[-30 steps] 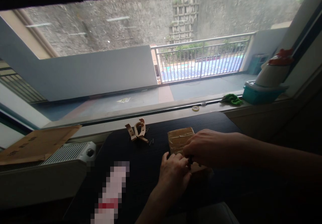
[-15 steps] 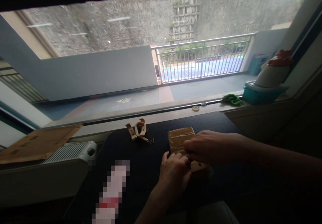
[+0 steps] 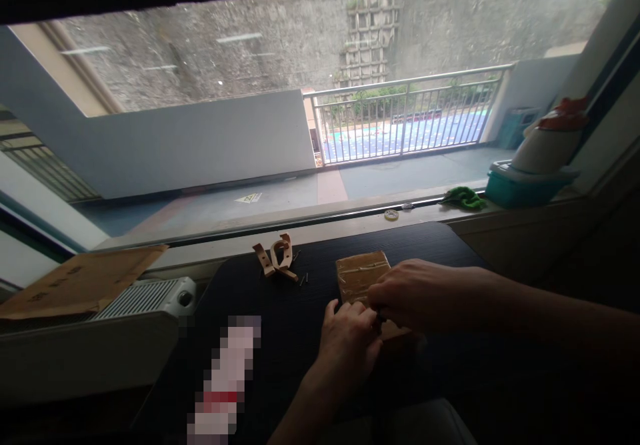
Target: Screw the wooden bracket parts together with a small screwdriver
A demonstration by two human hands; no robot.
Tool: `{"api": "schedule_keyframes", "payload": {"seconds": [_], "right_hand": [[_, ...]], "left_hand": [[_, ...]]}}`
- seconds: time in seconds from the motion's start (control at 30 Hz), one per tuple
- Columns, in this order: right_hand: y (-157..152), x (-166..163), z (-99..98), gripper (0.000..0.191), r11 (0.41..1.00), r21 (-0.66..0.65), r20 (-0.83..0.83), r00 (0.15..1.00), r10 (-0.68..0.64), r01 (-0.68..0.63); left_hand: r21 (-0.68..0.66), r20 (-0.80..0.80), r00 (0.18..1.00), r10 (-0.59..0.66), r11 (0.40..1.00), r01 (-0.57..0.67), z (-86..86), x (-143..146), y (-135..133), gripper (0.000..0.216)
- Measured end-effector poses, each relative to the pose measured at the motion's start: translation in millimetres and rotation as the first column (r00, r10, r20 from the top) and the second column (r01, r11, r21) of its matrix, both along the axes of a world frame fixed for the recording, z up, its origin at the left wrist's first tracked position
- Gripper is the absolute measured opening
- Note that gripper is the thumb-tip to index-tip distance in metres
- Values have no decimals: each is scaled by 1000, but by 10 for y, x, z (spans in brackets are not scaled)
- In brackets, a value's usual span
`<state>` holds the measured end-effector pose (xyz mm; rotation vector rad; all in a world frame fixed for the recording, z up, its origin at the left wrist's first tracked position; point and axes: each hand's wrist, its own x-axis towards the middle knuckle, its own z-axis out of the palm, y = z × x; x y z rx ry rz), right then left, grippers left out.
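Note:
A tape-wrapped cardboard box lies on the dark table in front of me. At its near side is a light wooden piece, partly covered by my hands. My left hand is closed, with bent fingers pressing on the near part of the wooden piece. My right hand comes in from the right, its fingers pinched together just above the wood. A small dark bit shows between the two hands, too hidden and dim to name. Curved wooden pieces stand in a cluster farther left, with thin screws or nails beside them.
The dark table reaches the windowsill. On the sill are a roll of tape, a green cloth-like thing and a teal box bearing a white, orange-topped object. A brown cardboard sheet covers part of a radiator at left.
My right hand has shifted slightly over the wooden piece, and a dark hole that showed in it is now out of sight. My left hand keeps its hold. The whole view has moved slightly.

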<state>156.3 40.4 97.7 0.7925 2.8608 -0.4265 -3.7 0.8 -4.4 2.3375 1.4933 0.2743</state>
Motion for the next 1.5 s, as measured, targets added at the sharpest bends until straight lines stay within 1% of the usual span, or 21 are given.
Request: {"api": "schedule_keyframes", "payload": {"seconds": [0.17, 0.23, 0.33, 0.43, 0.6, 0.7, 0.8, 0.9, 1.0, 1.1, 1.17, 1.37, 1.5], "right_hand": [[16, 5, 42, 19, 998, 29, 54, 997, -61, 59], [14, 11, 71, 16, 997, 41, 59, 996, -69, 67], [3, 15, 92, 9, 999, 42, 30, 999, -16, 15], [-11, -2, 80, 6, 999, 22, 27, 999, 42, -43], [-2, -28, 30, 10, 1000, -5, 8, 1000, 15, -15], [17, -17, -3, 11, 1000, 6, 11, 1000, -12, 12], [26, -8, -20, 12, 1000, 13, 14, 1000, -26, 26], [15, -21, 7, 11, 999, 48, 20, 1000, -17, 16], [-12, -55, 63, 7, 996, 86, 69, 998, 10, -16], [-39, -86, 79, 4, 996, 73, 97, 994, 53, -61], [-46, -93, 52, 5, 996, 56, 74, 995, 66, -70], [1, -42, -68, 9, 1000, 12, 13, 1000, 10, -10], [20, -1, -60, 9, 1000, 15, -9, 1000, -18, 18]], "left_hand": [[-17, -27, 1000, 2, 1000, -2, -4, 0, 0, 15], [-5, -20, 1000, 0, 1000, 0, -7, -1, 0, 15], [9, -9, 1000, -7, 1000, 7, -7, -2, 1, 18], [-9, -31, 1000, -5, 1000, 5, 8, 0, 5, 16], [-45, -24, 1000, -7, 999, 6, 32, -2, 9, 17], [-29, -10, 1000, -9, 1000, 9, 28, -2, 7, 20], [-22, -22, 1000, -2, 1000, 1, 27, 8, 6, 18], [-44, -40, 999, 10, 999, -12, 41, 20, 5, 17], [-37, -31, 999, 10, 999, -12, 54, 21, 3, 18], [-33, -21, 1000, 4, 999, -4, 54, 17, -2, 14], [-28, -11, 1000, 5, 1000, -5, 49, 16, -5, 14], [-26, 4, 1000, 15, 1000, -15, 42, 18, -4, 18], [-39, -9, 1000, 7, 999, -7, 44, 13, 5, 21]]}}
